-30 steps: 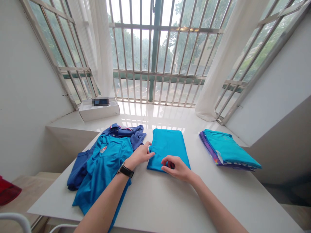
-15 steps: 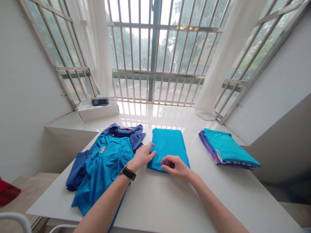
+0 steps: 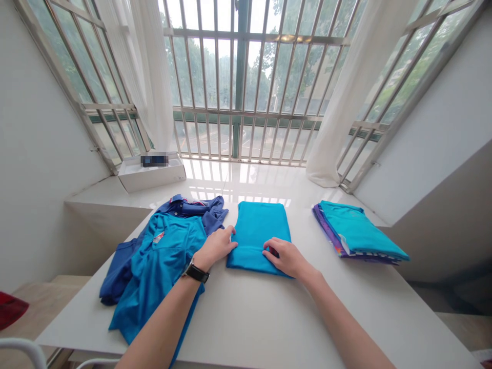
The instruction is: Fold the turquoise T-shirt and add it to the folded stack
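Observation:
A folded bright blue garment (image 3: 261, 220), a flat rectangle of cloth with a crease across its lower part, lies on the white table in front of me. My left hand (image 3: 217, 246), with a dark watch on its wrist, holds the garment's left edge between thumb and fingers. On the lower right part, my right hand (image 3: 284, 256) has its fingers curled, with thumb and forefinger pinched close together at the cloth. Just left of my left hand lies an unfolded blue shirt (image 3: 154, 261), partly over a dark blue polo shirt (image 3: 184, 206).
A stack of folded clothes (image 3: 357, 228), turquoise over purple, sits on the right of the white table (image 3: 246, 318). An open white box (image 3: 151, 177) with a blurred item stands on the sill at back left. White curtains (image 3: 334, 128) hang before the barred window.
My right hand has moved slightly up and right over the folded garment, its thumb and forefinger closing together. A crease now shows across the lower part. The view has shifted a little.

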The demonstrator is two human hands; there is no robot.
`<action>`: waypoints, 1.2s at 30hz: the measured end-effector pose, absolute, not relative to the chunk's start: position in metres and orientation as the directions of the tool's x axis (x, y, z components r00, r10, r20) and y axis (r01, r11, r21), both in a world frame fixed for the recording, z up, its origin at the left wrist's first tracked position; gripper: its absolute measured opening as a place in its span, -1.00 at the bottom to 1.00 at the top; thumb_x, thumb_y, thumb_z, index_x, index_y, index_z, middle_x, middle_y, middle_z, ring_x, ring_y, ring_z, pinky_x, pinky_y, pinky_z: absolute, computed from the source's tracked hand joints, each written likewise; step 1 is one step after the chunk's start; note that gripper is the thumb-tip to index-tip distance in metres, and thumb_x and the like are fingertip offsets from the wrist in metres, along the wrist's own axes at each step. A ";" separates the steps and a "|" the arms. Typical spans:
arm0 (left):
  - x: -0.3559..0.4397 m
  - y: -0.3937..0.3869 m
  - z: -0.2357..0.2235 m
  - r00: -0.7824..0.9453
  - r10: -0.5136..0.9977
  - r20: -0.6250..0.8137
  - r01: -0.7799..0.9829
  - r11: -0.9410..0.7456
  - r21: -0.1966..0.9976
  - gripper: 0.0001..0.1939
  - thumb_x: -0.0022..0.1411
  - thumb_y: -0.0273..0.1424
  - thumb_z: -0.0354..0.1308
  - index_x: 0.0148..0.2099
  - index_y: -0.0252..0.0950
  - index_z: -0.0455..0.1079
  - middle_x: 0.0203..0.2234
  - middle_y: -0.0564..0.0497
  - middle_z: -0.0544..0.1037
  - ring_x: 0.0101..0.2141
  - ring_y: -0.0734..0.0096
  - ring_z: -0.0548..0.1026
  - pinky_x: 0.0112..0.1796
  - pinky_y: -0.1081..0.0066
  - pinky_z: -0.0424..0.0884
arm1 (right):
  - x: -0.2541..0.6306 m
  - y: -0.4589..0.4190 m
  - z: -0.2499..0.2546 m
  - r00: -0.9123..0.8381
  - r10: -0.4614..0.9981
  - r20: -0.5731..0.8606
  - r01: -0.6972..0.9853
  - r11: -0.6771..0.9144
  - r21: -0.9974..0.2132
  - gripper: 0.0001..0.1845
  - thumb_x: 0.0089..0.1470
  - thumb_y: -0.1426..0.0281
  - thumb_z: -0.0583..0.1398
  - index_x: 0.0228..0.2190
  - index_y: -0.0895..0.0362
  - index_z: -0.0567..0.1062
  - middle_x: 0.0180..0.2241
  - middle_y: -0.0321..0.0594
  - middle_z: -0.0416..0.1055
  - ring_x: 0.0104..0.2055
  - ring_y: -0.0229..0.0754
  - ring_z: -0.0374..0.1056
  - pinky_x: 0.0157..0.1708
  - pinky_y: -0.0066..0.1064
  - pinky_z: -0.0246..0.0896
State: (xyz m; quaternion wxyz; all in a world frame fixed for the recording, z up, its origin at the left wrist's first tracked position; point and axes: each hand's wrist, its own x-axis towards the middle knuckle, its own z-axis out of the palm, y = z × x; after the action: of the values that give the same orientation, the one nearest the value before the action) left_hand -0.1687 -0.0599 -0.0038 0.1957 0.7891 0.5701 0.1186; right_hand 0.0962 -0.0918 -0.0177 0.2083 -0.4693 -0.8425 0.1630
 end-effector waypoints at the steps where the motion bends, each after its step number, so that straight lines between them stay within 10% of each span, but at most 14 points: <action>1: -0.169 -0.061 -0.001 0.315 0.948 -0.038 0.864 -0.270 0.424 -0.70 0.22 -0.34 0.16 0.02 -0.23 0.36 -0.37 -0.03 0.55 -0.29 0.21 0.52 -0.34 0.41 0.31 | 0.096 -0.092 -0.018 -0.474 0.858 0.199 0.727 0.509 -0.461 -0.68 0.26 0.14 0.08 -0.25 0.05 0.53 -0.37 -0.21 0.44 -0.37 -0.17 0.35 -0.33 -0.34 0.28; 9: -0.131 -0.081 -0.011 0.473 0.835 0.282 0.775 -0.546 0.318 -0.61 0.40 -0.25 -0.05 0.16 -0.30 0.30 0.10 -0.20 0.43 0.11 0.13 0.38 0.06 0.24 0.32 | 0.090 -0.092 -0.038 -0.496 0.835 0.238 0.725 0.549 -0.415 -0.47 0.22 0.08 0.12 0.13 0.03 0.38 0.23 -0.04 0.24 0.29 0.07 0.10 0.25 -0.02 0.06; 15: -0.118 -0.090 -0.051 0.619 0.755 0.218 0.738 -0.653 0.169 -0.44 0.47 -0.16 -0.20 0.36 -0.37 0.08 0.32 -0.29 0.14 0.32 -0.02 0.06 0.24 -0.02 0.03 | 0.103 -0.087 -0.044 -0.489 0.871 0.044 0.772 0.456 -0.444 -0.15 0.12 -0.08 0.15 0.29 0.12 0.19 0.36 0.03 -0.02 0.39 0.13 -0.09 0.33 0.01 -0.10; 24: -0.116 -0.092 -0.032 0.659 0.697 0.284 0.677 -0.714 0.181 -0.61 0.43 -0.26 -0.07 0.21 -0.29 0.26 0.19 -0.21 0.33 0.19 0.05 0.26 0.15 0.05 0.18 | 0.127 -0.076 -0.029 -0.387 0.898 0.208 0.789 0.440 -0.429 -0.71 0.23 0.19 0.10 -0.18 0.08 0.53 -0.12 -0.10 0.44 -0.08 -0.07 0.40 -0.03 -0.21 0.30; 36: -0.109 -0.104 -0.006 0.732 0.658 0.178 0.652 -0.752 0.095 -0.66 0.48 -0.24 -0.16 -0.23 -0.26 0.37 -0.34 -0.03 0.49 -0.31 0.29 0.44 -0.31 0.33 0.31 | 0.117 -0.087 -0.005 -0.306 0.952 0.004 0.910 0.294 -0.294 -0.65 0.26 0.23 0.06 -0.41 0.09 0.55 -0.36 -0.18 0.50 -0.29 -0.14 0.39 -0.30 -0.39 0.13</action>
State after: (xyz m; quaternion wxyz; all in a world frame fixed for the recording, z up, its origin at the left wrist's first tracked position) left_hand -0.1092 -0.1040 -0.0062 0.0129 0.9305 0.3520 0.1007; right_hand 0.1169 -0.0870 -0.0052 0.0892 -0.5823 -0.7992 0.1191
